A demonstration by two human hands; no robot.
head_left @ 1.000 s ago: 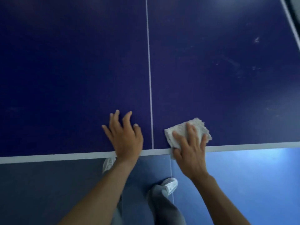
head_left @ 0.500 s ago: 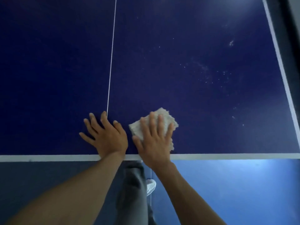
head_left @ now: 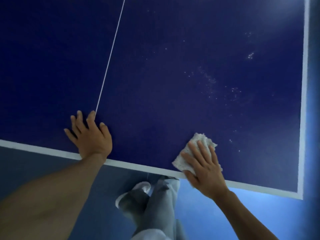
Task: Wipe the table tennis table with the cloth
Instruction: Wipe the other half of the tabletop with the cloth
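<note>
White cloth [head_left: 203, 142], merely pressed beneath the flat-fingered right hand [head_left: 206, 170], could slip off the table [head_left: 155, 84] edge.

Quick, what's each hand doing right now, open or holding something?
Left hand: open, flat on the dark blue table tennis table.
Right hand: open, pressing the crumpled white cloth onto the table.
</note>
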